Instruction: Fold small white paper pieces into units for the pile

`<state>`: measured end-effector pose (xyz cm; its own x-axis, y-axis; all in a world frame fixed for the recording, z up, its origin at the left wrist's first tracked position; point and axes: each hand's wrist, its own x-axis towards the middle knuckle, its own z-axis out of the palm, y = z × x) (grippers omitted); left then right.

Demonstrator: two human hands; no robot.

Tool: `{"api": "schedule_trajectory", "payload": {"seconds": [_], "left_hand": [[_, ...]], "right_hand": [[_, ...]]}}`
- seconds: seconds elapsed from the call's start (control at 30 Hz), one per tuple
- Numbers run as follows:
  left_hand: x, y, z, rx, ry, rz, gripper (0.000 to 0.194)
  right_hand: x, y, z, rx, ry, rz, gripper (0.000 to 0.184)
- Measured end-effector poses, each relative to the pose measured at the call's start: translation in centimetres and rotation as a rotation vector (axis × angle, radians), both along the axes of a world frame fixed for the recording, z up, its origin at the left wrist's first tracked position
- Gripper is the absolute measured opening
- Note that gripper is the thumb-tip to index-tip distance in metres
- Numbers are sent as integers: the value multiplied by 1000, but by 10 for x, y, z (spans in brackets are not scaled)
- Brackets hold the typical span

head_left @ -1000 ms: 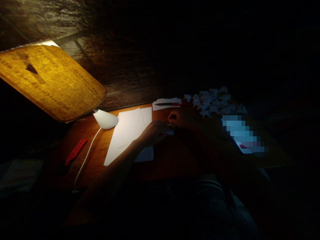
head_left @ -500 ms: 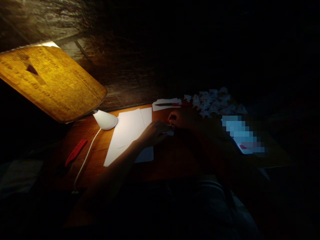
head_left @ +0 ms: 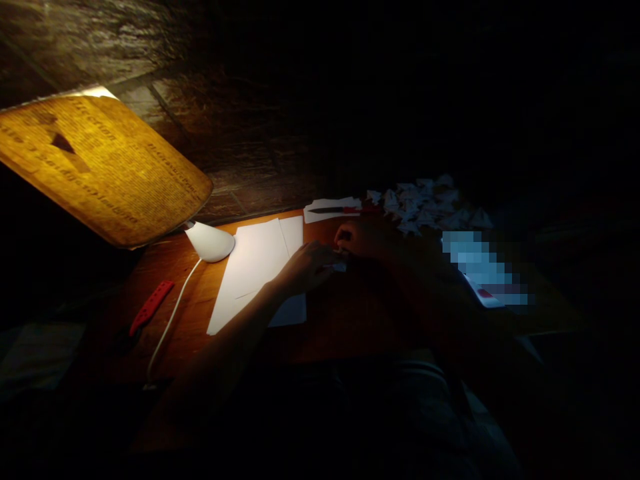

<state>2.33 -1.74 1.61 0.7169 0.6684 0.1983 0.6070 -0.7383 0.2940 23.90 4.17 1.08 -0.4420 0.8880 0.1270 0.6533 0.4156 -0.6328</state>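
Two bare hands meet at the middle of a warm-lit wooden worktop [head_left: 320, 230], the left hand [head_left: 306, 267] and the right hand [head_left: 365, 239] curled closed around a small folded piece of white paper [head_left: 340, 266]. The fingers of both appear to pinch it between them, though the low light hides its exact shape and much of the grip. The piece sits just right of two overlapping large white paper sheets [head_left: 255, 267], and the left forearm crosses their near corner.

Toward the far edge, a slim dark blade with a red handle [head_left: 340, 210] lies on a white paper strip [head_left: 333, 209]. Just right of it spreads a heap of small folded white paper shapes [head_left: 420, 207]. Further right and nearer, a glowing device screen [head_left: 480, 270] shows only as pixelated blue blocks.

On the left, a white cone-shaped lamp [head_left: 210, 241] lights the work, its thin white cord [head_left: 173, 320] trailing toward the near edge. Beyond the cord lies a red perforated strap [head_left: 151, 307]. Above the lamp, a tilted yellowed printed sheet [head_left: 100, 167] catches the glow against a dark textured wall [head_left: 225, 133].
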Motion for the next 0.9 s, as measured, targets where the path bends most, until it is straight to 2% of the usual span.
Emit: {"api": "schedule_trajectory", "payload": {"seconds": [0.9], "left_hand": [[0, 0, 0, 11, -3, -12, 34]], "right_hand": [[0, 0, 0, -13, -3, 9, 18]]}}
